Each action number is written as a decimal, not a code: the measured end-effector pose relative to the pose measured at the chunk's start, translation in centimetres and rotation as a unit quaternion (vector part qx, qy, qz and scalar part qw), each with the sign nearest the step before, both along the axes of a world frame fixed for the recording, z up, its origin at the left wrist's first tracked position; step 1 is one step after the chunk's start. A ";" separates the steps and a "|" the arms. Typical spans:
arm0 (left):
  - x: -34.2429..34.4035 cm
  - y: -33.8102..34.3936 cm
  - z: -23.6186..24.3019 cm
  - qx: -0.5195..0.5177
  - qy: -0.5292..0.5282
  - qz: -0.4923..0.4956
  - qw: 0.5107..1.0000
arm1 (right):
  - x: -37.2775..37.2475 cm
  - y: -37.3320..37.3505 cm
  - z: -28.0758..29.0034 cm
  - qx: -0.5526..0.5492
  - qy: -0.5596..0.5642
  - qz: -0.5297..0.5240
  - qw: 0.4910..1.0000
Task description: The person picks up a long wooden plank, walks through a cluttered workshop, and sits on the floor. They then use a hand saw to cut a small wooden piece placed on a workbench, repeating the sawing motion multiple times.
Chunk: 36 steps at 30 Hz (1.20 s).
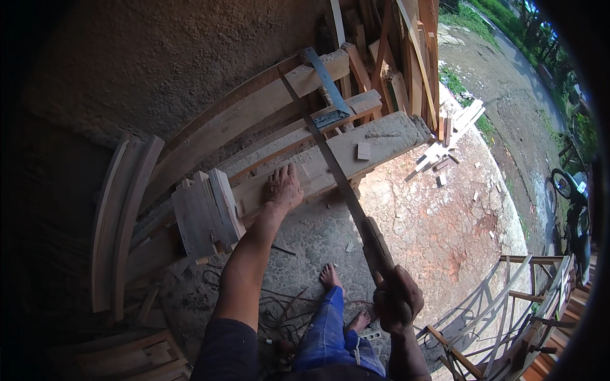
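Note:
My right hand (399, 298) grips the wooden handle of a long saw (333, 165), whose blade lies diagonally across the workbench timbers. My left hand (284, 185) rests on the thick near plank (391, 136), fingers apart on its surface. Behind that plank runs a narrower timber strip (267, 152), with a metal square (329, 82) lying over it and the back plank, near the blade. A small wooden block (363, 151) sits on the near plank, right of the saw. At the left end, several short boards (200, 213) are stacked beside my left forearm.
Curved timber pieces (121, 222) lean at left below a rough wall. Upright boards (416, 76) stand behind the bench. Offcuts (448, 136) lie on the concrete. Wooden frames (534, 295) and a motorcycle (569, 209) are at right. Cables (289, 298) lie near my bare feet.

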<state>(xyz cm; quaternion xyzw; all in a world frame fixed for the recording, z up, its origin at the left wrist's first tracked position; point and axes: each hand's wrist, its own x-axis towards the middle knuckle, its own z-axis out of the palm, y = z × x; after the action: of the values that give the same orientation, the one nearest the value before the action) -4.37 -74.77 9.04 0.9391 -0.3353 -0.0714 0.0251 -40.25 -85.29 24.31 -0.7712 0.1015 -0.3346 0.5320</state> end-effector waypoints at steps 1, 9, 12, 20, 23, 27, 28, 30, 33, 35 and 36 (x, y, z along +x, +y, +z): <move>0.5 1.1 -0.2 -0.002 -0.002 -0.003 1.000 | -1.0 -0.3 1.0 0.044 -0.040 0.030 0.998; -1.9 0.5 -0.1 -0.064 0.068 -0.051 0.994 | 1.6 -4.7 3.5 0.176 -0.076 0.103 0.976; -0.8 0.4 0.2 -0.052 0.089 -0.083 0.991 | 5.3 -2.3 3.4 0.370 -0.074 0.023 0.926; -0.7 0.0 0.3 -0.068 0.084 -0.062 0.992 | 14.2 -2.9 -6.3 0.480 -0.047 -0.103 0.870; -0.7 0.4 0.0 -0.069 0.058 -0.071 0.993 | 16.5 -1.9 -9.0 0.455 -0.033 -0.091 0.885; -0.7 0.1 -0.7 -0.099 0.015 -0.097 0.990 | 18.7 -0.9 -16.1 0.394 0.042 -0.114 0.911; -0.6 0.2 -1.0 -0.101 0.016 -0.095 0.990 | 19.4 -0.8 -16.5 0.370 0.092 -0.134 0.915; -0.5 0.3 -1.4 -0.108 0.018 -0.098 0.989 | 18.9 0.3 -18.2 0.320 0.067 -0.204 0.923; -0.2 0.9 -2.2 -0.115 0.014 -0.096 0.989 | 18.1 0.4 -18.0 0.345 0.077 -0.168 0.920; -0.3 0.9 -1.8 -0.110 0.020 -0.099 0.989 | 17.7 0.2 -17.2 0.381 0.099 -0.136 0.909; -0.4 0.9 -1.6 -0.107 0.023 -0.100 0.989 | 18.1 0.3 -16.9 0.379 0.064 -0.134 0.914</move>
<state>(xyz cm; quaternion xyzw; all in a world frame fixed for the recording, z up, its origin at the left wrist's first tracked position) -4.76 -73.82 7.41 0.8908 -0.4327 -0.0589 0.1257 -22.14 -84.98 7.38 -0.5107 0.3567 -0.2895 0.7267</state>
